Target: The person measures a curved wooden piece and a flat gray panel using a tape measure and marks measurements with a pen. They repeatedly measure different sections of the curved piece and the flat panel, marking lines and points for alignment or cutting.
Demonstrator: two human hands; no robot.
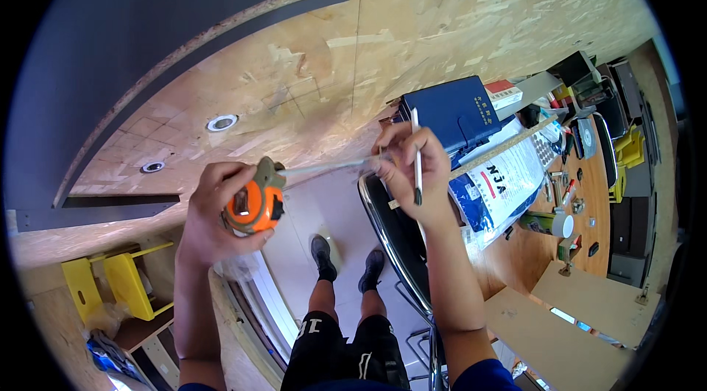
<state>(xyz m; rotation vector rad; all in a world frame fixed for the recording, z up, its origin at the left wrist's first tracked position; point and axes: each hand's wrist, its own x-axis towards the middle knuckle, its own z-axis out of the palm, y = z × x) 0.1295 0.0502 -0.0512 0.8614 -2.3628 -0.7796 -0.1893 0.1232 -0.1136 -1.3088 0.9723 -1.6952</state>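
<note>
My left hand (202, 218) is closed around an orange and olive-grey tape measure (252, 201), held up over the floor. A pale blade (324, 167) stretches from its mouth across to my right hand (434, 177). The fingers of my right hand are pinched at the blade's outer end, which is blurred. Also gripped in that hand is a slim white pen-like stick (417, 159) with a dark lower tip, standing nearly upright between the fingers.
A wooden table (508, 266) on the right carries a dark blue folder (449, 115), a white-and-blue plastic bag (497, 177), a green can (545, 224) and loose tools. A black chair (394, 229) stands against it. Yellow folding chairs (125, 284) are at lower left; a dark panel (169, 23) is at upper left.
</note>
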